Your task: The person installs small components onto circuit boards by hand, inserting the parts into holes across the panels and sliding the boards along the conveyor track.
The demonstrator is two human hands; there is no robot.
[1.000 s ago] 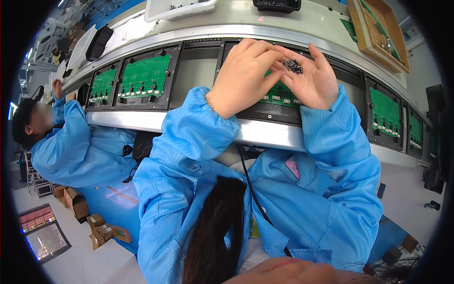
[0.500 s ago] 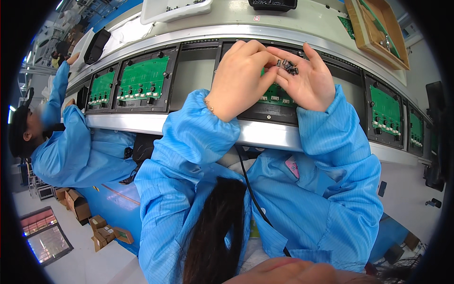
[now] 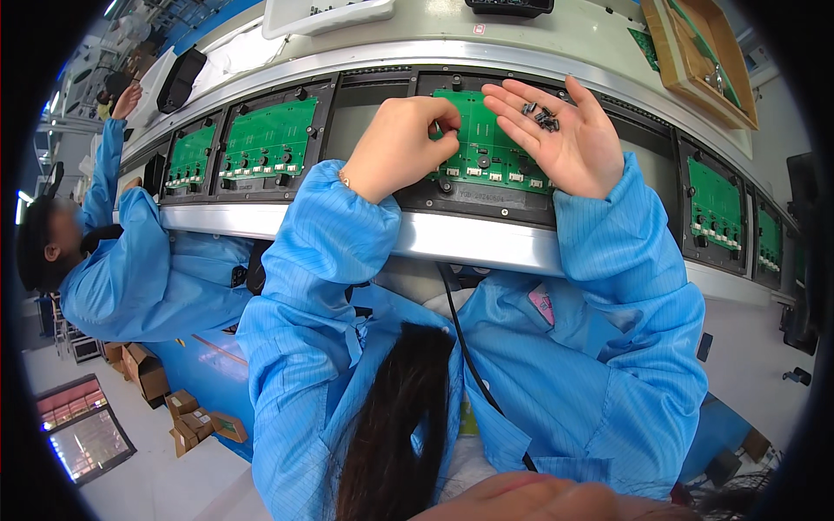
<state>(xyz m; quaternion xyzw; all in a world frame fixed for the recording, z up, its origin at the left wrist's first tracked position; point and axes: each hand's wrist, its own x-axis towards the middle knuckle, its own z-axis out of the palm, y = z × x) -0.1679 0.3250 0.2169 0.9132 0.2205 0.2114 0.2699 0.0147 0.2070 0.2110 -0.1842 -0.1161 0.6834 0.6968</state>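
Before me, cardboard boxes sit beside a blue strip of floor and paler flooring; white light glows beyond.

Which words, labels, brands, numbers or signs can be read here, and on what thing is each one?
I copy out no print, only where it stands:
Middle black frame, below its green board: one pale line of characters, not copied.
Next black frame to the left: pale marks, too small.
Small reddish label: too small.
Pink patch: too blurred.
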